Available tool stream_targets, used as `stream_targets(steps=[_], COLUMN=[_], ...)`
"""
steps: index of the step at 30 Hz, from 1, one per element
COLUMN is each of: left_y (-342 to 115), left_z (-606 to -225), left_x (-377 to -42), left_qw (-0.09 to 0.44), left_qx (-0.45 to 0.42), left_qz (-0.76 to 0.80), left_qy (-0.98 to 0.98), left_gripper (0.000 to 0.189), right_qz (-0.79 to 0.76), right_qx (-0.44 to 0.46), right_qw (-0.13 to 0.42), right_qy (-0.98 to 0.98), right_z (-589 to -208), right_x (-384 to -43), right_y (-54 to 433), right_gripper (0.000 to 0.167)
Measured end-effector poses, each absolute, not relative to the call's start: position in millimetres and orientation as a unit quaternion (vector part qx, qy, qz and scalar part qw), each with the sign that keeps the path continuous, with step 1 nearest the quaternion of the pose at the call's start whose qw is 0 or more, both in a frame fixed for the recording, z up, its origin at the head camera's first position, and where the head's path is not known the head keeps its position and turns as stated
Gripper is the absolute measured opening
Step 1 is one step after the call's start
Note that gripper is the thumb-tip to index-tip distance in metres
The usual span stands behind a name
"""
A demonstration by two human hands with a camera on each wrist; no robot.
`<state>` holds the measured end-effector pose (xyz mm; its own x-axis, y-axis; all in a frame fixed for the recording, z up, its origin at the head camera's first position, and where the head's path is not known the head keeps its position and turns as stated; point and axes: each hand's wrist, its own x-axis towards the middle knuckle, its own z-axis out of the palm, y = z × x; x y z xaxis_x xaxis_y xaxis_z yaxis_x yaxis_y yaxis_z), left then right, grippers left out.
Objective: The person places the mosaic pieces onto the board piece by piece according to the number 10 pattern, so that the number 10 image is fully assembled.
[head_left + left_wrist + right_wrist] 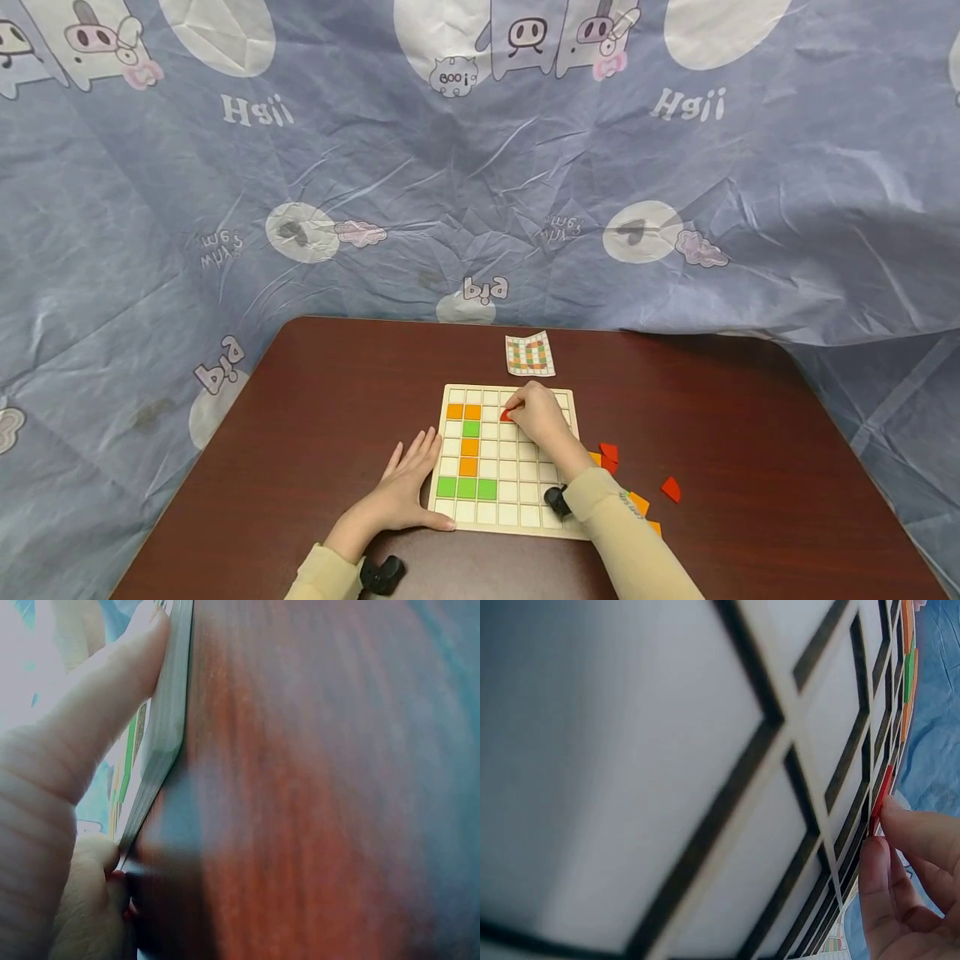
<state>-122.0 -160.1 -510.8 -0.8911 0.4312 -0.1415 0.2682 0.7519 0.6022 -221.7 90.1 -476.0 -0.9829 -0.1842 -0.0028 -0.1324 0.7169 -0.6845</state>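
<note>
A pale wooden grid board [507, 471] lies in front of me, with orange squares [468, 457] and green squares [467, 488] set in its left cells. My right hand [542, 417] pinches a red fan-shaped piece [506, 415] between thumb and fingertips over the second row from the top. In the right wrist view the red piece [881, 796] stands tilted, right at the grid ridges. My left hand [408, 487] rests at the board's lower left corner, fingers spread along its left side. The left thumb [112, 697] touches the near edge.
Loose red pieces [609, 452] and orange pieces [639, 502] lie right of the board, some hidden under the right forearm. One red piece [671, 489] sits farther right. Behind the board lies a creased pattern card [529, 355]. A patterned cloth [450, 167] hangs behind the dark table [360, 375].
</note>
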Motion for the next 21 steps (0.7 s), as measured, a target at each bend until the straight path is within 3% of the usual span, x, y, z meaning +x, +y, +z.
stream_targets(steps=[10, 21], left_y=[-160.0, -159.7], left_z=[-510.8, -507.8], left_x=[-121.1, -120.9], left_qw=[0.135, 0.133], left_qx=[0.189, 0.19], left_qz=[0.297, 0.297], left_qy=[0.926, 0.926], left_gripper=[0.13, 0.129], right_qz=[-0.39, -0.423], right_qx=[-0.054, -0.009], right_qw=[0.058, 0.072], right_qy=[0.918, 0.903], right_z=[-471.3, -455.8], right_x=[-218.0, -215.1], right_y=[99.9, 152.1], right_gripper=[0.01, 0.022])
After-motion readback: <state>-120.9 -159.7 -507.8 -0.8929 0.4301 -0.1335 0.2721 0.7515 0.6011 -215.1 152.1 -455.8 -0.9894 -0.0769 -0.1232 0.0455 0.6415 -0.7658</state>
